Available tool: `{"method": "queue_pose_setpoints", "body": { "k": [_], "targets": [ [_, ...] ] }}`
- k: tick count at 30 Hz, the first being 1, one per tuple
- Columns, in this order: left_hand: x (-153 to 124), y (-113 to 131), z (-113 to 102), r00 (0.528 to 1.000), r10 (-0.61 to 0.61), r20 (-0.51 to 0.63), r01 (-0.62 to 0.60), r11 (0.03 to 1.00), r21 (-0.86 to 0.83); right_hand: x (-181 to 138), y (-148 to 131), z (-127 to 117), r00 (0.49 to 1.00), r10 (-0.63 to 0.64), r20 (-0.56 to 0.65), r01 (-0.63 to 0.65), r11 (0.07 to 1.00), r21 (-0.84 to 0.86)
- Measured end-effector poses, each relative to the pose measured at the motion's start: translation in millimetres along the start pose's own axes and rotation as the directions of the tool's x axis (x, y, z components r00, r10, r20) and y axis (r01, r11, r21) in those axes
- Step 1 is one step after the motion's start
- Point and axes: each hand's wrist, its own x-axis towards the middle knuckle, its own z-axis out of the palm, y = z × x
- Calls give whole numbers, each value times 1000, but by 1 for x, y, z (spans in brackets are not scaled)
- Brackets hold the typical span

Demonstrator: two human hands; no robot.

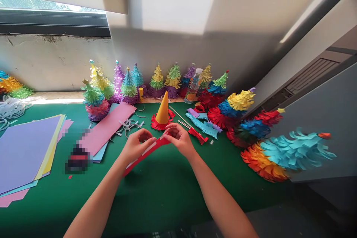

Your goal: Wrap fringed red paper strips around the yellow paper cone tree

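Both hands hold a long red paper strip above the green table, with a white band, like tape, along its upper side. My left hand pinches it near the middle, thumb and fingers closed. My right hand pinches its far right end. Just beyond my hands stands a yellow paper cone, upright, with a red fringe round its base. Right of the cone lie a thin stick, a red fringed scrap and light blue fringed strips.
Several finished fringed paper trees line the back and right side. A plastic bottle and a yellow glue stick stand among them. Coloured sheets, a pink sheet and curled white strips lie left.
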Motion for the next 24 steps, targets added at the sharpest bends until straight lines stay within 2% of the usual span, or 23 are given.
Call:
{"method": "queue_pose_setpoints", "body": {
  "k": [3,6,11,14,17,19,21,22,24],
  "targets": [
    [2,2,-14,998,10,-66,-6,998,65,6,-2,-11,982,-25,-187,33,999,36],
    [4,1,-22,998,-43,-38,44,999,26,11,-4,-23,942,22,-335,20,992,121],
    [4,-1,-25,990,-115,87,123,987,-101,16,0,-34,871,27,-491,63,984,166],
    [4,-2,-24,991,-105,78,114,985,-130,19,6,-38,837,-5,-546,86,988,124],
    [5,-4,-22,994,-93,53,99,987,-125,20,10,-40,831,-73,-552,81,997,-11],
    [5,-5,-20,996,-88,28,91,989,-113,17,8,-38,795,-219,-566,89,964,-249],
    [6,-6,-16,997,-82,-3,81,994,-76,12,4,-34,742,-443,-503,121,827,-550],
    [6,-7,-14,997,-74,-21,73,996,-52,9,1,-31,733,-541,-413,154,723,-674],
    [5,-7,-9,998,-43,-48,43,999,-9,4,-4,-24,771,-618,-152,277,541,-794]
  ]
}}
